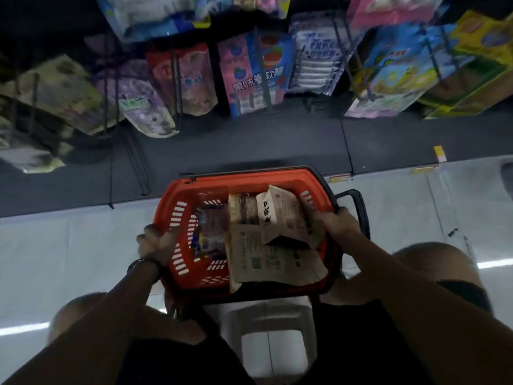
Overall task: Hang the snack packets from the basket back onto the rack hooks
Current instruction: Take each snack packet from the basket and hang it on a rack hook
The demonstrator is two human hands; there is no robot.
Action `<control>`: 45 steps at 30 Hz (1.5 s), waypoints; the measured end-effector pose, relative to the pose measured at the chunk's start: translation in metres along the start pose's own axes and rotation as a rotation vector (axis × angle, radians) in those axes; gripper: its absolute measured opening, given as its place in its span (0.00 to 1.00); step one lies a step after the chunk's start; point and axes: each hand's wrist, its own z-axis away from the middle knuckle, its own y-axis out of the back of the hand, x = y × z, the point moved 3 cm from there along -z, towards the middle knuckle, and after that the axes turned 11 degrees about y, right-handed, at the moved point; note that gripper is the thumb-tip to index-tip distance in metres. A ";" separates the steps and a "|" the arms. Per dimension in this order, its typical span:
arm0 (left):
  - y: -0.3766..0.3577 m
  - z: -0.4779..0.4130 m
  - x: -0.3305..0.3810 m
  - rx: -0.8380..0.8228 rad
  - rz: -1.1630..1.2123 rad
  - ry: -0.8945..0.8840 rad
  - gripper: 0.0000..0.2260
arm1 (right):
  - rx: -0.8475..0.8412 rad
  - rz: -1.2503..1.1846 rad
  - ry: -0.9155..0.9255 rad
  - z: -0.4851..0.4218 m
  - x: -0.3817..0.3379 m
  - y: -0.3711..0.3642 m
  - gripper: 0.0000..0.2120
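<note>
the left hand [155,243] grips the left rim of the red basket [166,202]; the right hand [337,222] curls over its right rim. beige snack packets [266,262] lie piled along the basket's right side, below the rack [177,79].

Red-orange basket [166,209] had slotted sides and a black handle [362,209]. Its tan packets [266,259] carried dark print. Hung above: pink-and-blue packet [249,73] bore white characters; purple packet [144,107]; yellow-green packets [483,40]. The floor [69,245] was pale grey tile.
</note>
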 end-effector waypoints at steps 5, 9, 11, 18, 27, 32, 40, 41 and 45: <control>-0.006 0.033 -0.008 0.093 -0.130 -0.103 0.46 | 0.055 0.075 0.082 0.028 -0.005 0.002 0.34; -0.024 0.092 -0.012 0.015 -0.233 -0.353 0.39 | 0.115 0.187 0.191 0.086 -0.008 0.001 0.33; -0.039 0.121 -0.006 -0.125 -0.210 -0.444 0.34 | 0.073 0.236 0.250 0.107 -0.012 -0.007 0.37; -0.074 0.192 0.018 -0.249 -0.267 -0.618 0.17 | -0.139 0.114 0.417 0.147 -0.012 -0.033 0.21; -0.138 0.161 0.087 -0.332 -0.082 -0.299 0.32 | -0.143 -0.033 0.275 0.084 0.007 -0.012 0.19; -0.181 0.130 0.116 -0.413 -0.137 -0.126 0.28 | -0.153 -0.030 0.246 0.067 0.020 -0.025 0.16; -0.227 0.122 0.142 -0.411 -0.253 -0.113 0.28 | -0.207 -0.093 0.292 0.064 0.005 -0.049 0.18; -0.228 0.120 0.142 -0.388 -0.297 -0.119 0.29 | -0.193 -0.086 0.301 0.065 0.004 -0.049 0.19; -0.233 0.109 0.140 -0.419 -0.322 -0.093 0.26 | -0.151 -0.146 0.300 0.064 0.007 -0.048 0.21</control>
